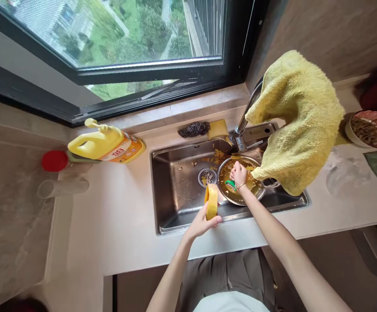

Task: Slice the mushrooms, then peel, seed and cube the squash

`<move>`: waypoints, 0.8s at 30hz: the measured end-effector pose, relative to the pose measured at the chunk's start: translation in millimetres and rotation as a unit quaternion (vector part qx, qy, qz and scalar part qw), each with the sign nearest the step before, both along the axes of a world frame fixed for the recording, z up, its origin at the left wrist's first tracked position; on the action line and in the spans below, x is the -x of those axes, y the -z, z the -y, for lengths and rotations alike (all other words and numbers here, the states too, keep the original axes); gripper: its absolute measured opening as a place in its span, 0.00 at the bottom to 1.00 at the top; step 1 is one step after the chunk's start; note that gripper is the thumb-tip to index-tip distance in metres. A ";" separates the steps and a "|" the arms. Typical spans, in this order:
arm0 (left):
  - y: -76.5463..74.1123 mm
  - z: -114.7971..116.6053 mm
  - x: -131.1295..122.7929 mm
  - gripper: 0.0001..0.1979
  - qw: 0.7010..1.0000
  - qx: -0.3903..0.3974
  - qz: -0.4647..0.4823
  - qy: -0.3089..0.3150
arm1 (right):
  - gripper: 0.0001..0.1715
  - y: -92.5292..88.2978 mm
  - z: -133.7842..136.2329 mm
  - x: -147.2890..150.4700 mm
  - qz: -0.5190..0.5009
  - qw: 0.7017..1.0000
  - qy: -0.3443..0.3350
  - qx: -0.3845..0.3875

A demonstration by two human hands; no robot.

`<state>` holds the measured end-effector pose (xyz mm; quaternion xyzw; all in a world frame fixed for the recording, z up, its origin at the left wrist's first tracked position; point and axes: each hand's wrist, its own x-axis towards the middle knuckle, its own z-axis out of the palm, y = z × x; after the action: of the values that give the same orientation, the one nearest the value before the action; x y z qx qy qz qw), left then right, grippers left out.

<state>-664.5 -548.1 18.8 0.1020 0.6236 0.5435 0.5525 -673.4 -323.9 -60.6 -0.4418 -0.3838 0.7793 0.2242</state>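
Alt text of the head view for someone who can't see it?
The left hand holds a curved yellow food piece over a steel sink; the right hand grips a green tool at a metal bowl of cloudy water. A yellow towel drapes the faucet.

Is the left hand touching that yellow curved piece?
Touching. The head view shows the left hand gripping the yellow curved piece around its lower end.

Left hand (203, 223) here's got a curved yellow slice (212, 203) over the sink (182, 195), right hand (239, 174) gripping some green tool (230, 184) over the metal bowl (219, 187).
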 end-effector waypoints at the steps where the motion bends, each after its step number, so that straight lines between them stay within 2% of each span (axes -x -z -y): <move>1: 4.7 -3.3 2.4 0.31 0.999 0.002 0.028 -0.024 | 0.24 -8.7 5.4 -1.6 -0.023 1.000 0.009 -0.007; 3: 16.2 -7.7 4.1 0.35 0.994 0.011 0.079 -0.073 | 0.23 -30.0 19.4 -3.7 -0.072 0.997 0.033 0.009; 5: 26.3 -9.2 1.3 0.39 0.989 0.040 0.091 -0.114 | 0.22 -51.1 34.1 -4.0 -0.108 0.992 0.037 0.060; 7: 31.8 -9.8 -4.1 0.39 0.984 0.070 0.079 -0.142 | 0.21 -67.0 48.7 -3.0 -0.124 0.984 0.006 0.130; 9: 32.1 -10.6 -9.4 0.39 0.983 0.081 0.056 -0.153 | 0.22 -75.0 62.7 -1.4 -0.126 0.974 -0.031 0.188; 11: 28.3 -10.9 -13.0 0.39 0.986 0.073 0.022 -0.147 | 0.22 -74.8 72.5 0.7 -0.125 0.967 -0.057 0.216; 13: 21.9 -8.9 -14.9 0.39 0.990 0.063 -0.009 -0.124 | 0.21 -66.5 72.6 3.8 -0.119 0.968 -0.064 0.211; 15: 14.2 -3.8 -15.9 0.38 0.994 0.057 -0.027 -0.088 | 0.21 -51.8 60.2 7.4 -0.091 0.980 -0.039 0.171; 17: 6.5 2.6 -16.5 0.35 0.996 0.049 -0.033 -0.061 | 0.22 -34.7 39.2 9.8 -0.046 0.994 0.014 0.100; 20: -0.6 8.3 -15.9 0.29 0.999 0.012 0.006 -0.042 | 0.24 -18.7 12.8 7.5 -0.030 0.999 0.042 0.016; 22: -0.7 7.1 -13.5 0.25 0.997 -0.029 0.063 -0.030 | 0.23 -21.1 8.6 2.8 -0.052 0.998 0.025 -0.008; 24: 2.1 3.2 -9.5 0.23 0.991 -0.060 0.116 -0.015 | 0.24 -33.5 14.8 -2.1 -0.076 0.997 0.007 -0.013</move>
<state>-655.0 -551.3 16.7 0.0621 0.5233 0.5963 0.6056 -671.3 -338.7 -27.2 -0.3810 -0.3725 0.8041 0.2636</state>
